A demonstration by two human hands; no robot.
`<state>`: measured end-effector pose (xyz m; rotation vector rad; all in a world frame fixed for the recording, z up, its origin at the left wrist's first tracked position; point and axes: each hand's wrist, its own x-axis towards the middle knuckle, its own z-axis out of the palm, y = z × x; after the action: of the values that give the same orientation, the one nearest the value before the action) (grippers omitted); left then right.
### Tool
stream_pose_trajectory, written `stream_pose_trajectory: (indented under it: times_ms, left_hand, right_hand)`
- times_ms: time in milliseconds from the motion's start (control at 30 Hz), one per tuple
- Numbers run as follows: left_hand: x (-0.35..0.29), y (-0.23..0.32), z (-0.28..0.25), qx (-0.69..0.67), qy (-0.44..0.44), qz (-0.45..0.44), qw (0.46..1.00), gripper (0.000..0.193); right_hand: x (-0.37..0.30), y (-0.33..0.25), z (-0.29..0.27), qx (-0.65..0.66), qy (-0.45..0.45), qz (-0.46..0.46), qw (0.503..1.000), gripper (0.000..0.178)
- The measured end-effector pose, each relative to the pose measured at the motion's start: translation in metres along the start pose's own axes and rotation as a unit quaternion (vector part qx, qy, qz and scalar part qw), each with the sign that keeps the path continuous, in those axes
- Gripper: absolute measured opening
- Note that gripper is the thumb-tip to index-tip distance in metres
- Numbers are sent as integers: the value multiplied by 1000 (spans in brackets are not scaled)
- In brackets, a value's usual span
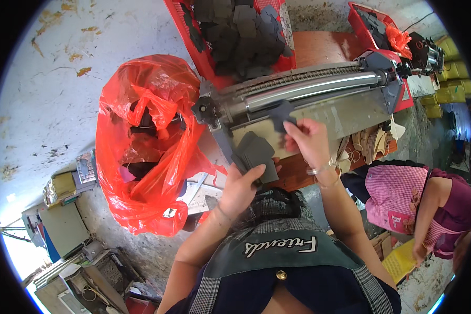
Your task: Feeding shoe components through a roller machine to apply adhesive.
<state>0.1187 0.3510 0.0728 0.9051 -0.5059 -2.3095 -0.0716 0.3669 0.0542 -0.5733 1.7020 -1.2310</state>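
Observation:
A fanned stack of dark grey cut pieces [255, 153] is gripped in my left hand [240, 188], its thumb lying across the top. Between the thumb and fingers of my right hand [307, 140] is a single dark grey cut piece [282, 114]. That piece is over the flat metal feed plate [345, 112] of a roller machine, close to its shiny steel roller [314, 90]. The stack is by the left end of the same plate. I cannot tell whether the single piece touches the roller.
Behind the machine stands a red crate [196, 39] heaped with dark pieces. A large red plastic bag [141, 193] fills the left side. A black knob [205, 110] juts from the machine's left end. At right, another person [403, 199] in a pink checked apron handles a yellow basket [397, 261].

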Motion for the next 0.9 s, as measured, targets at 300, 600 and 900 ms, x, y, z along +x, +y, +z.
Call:
stream_pose_trajectory:
  times_ms: [300,600,900]
  left_hand:
    - [3,-8,-9,101,34,49,993,41]
    - [7,-7,-5,40,83,61,994,25]
    - [8,-10,-3,30,70,16,997,28]
  right_hand:
    - [-1,11,-4,36,-84,88,992,22]
    - [-43,2,7,25,-204,33,978,22]
    - [7,4,1,-180,-46,30,982,20]
